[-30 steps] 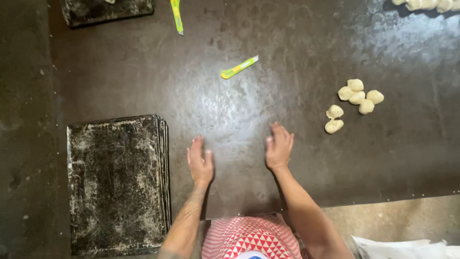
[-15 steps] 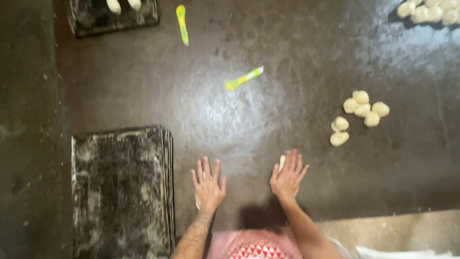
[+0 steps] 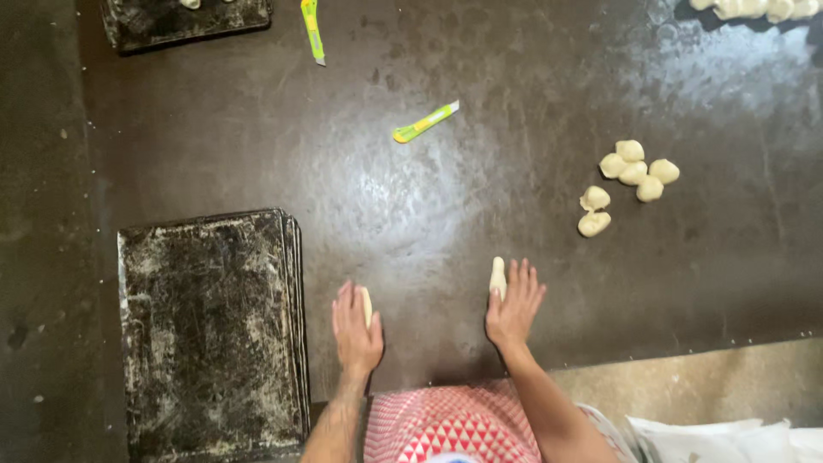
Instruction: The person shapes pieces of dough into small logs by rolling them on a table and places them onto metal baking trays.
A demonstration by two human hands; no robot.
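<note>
Dough rolls — one (image 3: 367,305) under flat left hand (image 3: 355,330), one (image 3: 497,277) under flat right hand (image 3: 513,307), both palms spread, tray stack (image 3: 210,330) just left, dough lumps (image 3: 630,182) further right.

The tabletop (image 3: 531,103) is dark, smooth metal with a dull sheen, brightest just above the two hands. Left of that patch, the stacked baking trays (image 3: 206,326) are blackened metal, rough and matt, crusted with pale flour. Right of the patch, the dough pieces (image 3: 634,171) look soft, pale and matt. Above it, the small cutter (image 3: 424,123) is glossy yellow-green plastic.
</note>
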